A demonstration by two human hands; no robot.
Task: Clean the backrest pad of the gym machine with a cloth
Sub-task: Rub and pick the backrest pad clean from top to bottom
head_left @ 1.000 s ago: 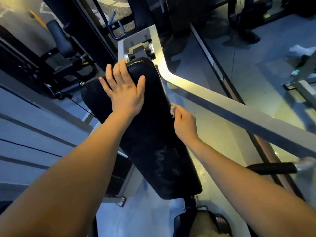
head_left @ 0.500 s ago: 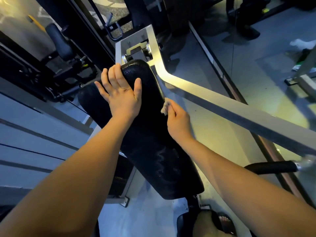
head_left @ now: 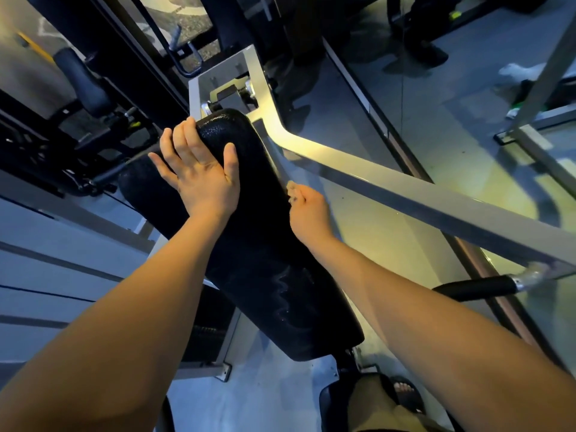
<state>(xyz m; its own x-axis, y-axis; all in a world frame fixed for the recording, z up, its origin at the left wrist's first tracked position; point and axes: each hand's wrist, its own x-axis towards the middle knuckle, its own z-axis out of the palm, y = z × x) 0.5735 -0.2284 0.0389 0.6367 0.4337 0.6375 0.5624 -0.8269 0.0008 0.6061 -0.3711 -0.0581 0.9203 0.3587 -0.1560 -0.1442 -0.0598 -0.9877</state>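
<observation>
Pressing left hand (head_left: 201, 176) flat on backrest pad (head_left: 265, 244); right hand (head_left: 307, 210) pinches cloth (head_left: 291, 190).

The left hand (head_left: 199, 179) lies flat on the backrest pad (head_left: 265, 260) near its 11 o'clock end. The right hand (head_left: 308, 210) pinches a cloth (head_left: 291, 190) at the pad's 3 o'clock edge.

The grey floor (head_left: 274, 397) carries everything here. Near the middle, the machine's pale base bar (head_left: 202, 371) sits flat on it and ends in a small bolted plate. Just to the right, a foot in a dark sandal (head_left: 405, 394) stands on it. A brown strip (head_left: 520, 325) runs far to near along the right. Far right lies a white crumpled thing (head_left: 517, 71); I can't tell what it is.
</observation>
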